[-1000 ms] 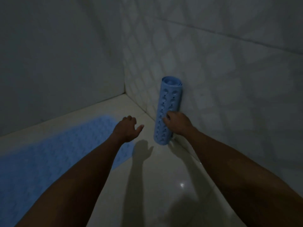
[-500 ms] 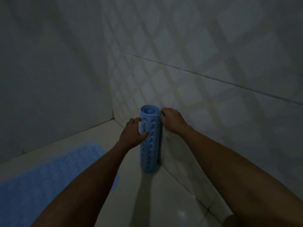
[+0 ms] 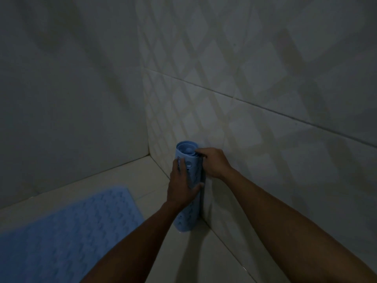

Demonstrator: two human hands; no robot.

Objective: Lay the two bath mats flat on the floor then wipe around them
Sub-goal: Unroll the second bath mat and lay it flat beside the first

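A light blue bath mat rolled into a tube stands upright on the floor against the tiled right wall. My left hand wraps around the roll's front at mid height. My right hand grips its top edge on the wall side. A second blue bath mat with a bumpy surface lies flat on the floor at the lower left, apart from the roll.
The scene is a dim corner: a plain wall at the left, a patterned tiled wall at the right. Pale glossy floor runs between the flat mat and the right wall.
My left hand has closed onto the roll from its open reach. My right hand has moved from the roll's lower part up to its top. The roll still stands against the wall.
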